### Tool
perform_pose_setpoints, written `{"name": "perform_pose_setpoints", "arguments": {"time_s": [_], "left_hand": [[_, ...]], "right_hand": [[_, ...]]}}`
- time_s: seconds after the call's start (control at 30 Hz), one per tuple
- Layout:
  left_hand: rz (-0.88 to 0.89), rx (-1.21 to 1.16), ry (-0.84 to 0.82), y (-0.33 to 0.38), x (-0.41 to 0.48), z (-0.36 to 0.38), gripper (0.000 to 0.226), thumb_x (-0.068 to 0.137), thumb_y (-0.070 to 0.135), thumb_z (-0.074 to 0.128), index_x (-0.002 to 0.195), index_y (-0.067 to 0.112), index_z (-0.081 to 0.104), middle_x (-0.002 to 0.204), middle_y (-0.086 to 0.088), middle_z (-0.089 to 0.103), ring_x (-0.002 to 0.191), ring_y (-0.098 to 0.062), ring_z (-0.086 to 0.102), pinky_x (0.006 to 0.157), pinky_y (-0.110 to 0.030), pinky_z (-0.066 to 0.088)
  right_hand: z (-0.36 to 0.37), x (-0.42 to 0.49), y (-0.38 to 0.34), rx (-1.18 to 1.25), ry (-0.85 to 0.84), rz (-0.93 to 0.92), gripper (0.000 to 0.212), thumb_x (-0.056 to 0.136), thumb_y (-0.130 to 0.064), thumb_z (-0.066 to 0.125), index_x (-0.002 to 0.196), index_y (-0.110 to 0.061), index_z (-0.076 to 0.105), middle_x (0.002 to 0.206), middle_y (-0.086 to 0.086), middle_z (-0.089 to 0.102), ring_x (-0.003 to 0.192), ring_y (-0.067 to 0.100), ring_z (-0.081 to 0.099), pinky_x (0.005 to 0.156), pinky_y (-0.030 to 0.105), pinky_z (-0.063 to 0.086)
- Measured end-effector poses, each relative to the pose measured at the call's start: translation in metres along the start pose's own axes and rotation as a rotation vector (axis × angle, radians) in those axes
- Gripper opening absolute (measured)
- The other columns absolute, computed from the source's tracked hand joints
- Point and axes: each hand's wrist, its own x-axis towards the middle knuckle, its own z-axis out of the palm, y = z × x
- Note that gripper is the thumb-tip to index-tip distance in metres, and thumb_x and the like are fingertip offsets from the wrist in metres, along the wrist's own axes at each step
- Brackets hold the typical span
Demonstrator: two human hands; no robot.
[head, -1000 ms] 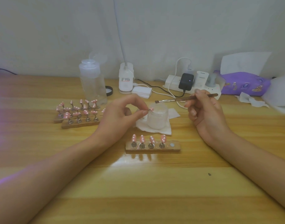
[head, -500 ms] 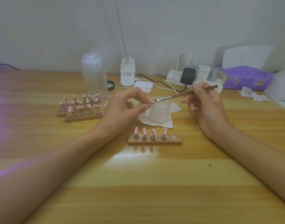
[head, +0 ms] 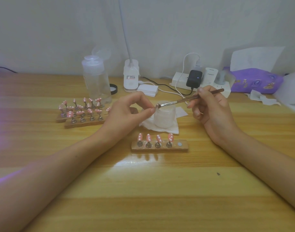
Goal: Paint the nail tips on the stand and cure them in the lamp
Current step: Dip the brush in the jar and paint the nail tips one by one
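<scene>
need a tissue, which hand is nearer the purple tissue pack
Right. The right hand is front-left of the purple tissue pack; the left hand is farther left, beyond the jar.

**What my worktop carries**

I'm looking down on a pale, striped wooden worktop point(head: 143, 190). Nearest me lies a short wooden strip stand point(head: 160, 149) bearing four pink, white-dotted nail tips point(head: 148, 137). Off to the left, two longer wooden stands point(head: 86, 125) sit close together. Just behind the short stand lies a white paper napkin point(head: 174, 129). Along the back stand a clear plastic pump bottle point(head: 96, 84), a white lamp base point(head: 131, 77), a white power strip point(head: 177, 80) and a purple tissue pack point(head: 255, 81).
</scene>
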Motion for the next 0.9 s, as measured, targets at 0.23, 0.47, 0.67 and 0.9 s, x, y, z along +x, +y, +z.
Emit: {"name": "perform_pose_setpoints", "arguments": {"time_s": [0.23, 0.47, 0.67, 0.9], "left_hand": [[-0.041, -0.019, 0.01, 0.0008, 0.0012, 0.0004, 0.013, 0.087, 0.019, 0.076, 0.078, 0.023, 0.068, 0.087, 0.006, 0.07, 0.054, 0.001, 0.053, 0.054, -0.011, 0.041], [-0.064, -0.013, 0.02, 0.0031, 0.0008, 0.0012, 0.011, 0.089, 0.019, 0.074, 0.079, 0.021, 0.068, 0.082, 0.007, 0.068, 0.052, 0.003, 0.053, 0.05, -0.011, 0.041], [-0.072, -0.003, 0.022, 0.0039, 0.0012, 0.0021, 0.012, 0.089, 0.02, 0.075, 0.079, 0.022, 0.068, 0.082, 0.008, 0.068, 0.053, 0.006, 0.054, 0.049, -0.01, 0.04], [-0.059, 0.009, 0.018, 0.0031, 0.0011, 0.0017, 0.013, 0.089, 0.02, 0.074, 0.078, 0.024, 0.068, 0.085, 0.005, 0.07, 0.06, 0.005, 0.058, 0.057, -0.012, 0.044]], "right_hand": [[0.0, 0.0008, 0.0, -0.006, 0.005, -0.011, 0.028, 0.102, -0.021, 0.052, 0.074, -0.021, 0.052, 0.062, 0.004, 0.067, 0.043, 0.011, 0.043, 0.044, 0.018, 0.038], [-0.0016, 0.0027, 0.0021, -0.011, 0.011, -0.026, 0.026, 0.102, -0.021, 0.052, 0.075, -0.021, 0.052, 0.062, 0.003, 0.067, 0.041, 0.01, 0.039, 0.043, 0.019, 0.031], [-0.0037, 0.0048, 0.0022, 0.025, 0.069, -0.011, 0.029, 0.101, -0.02, 0.053, 0.072, -0.024, 0.054, 0.061, 0.001, 0.067, 0.042, 0.008, 0.035, 0.04, 0.017, 0.024], [-0.0049, 0.0059, 0.0041, -0.015, 0.046, -0.016, 0.028, 0.102, -0.02, 0.051, 0.074, -0.021, 0.053, 0.061, 0.002, 0.067, 0.042, 0.008, 0.033, 0.041, 0.02, 0.019]]}}
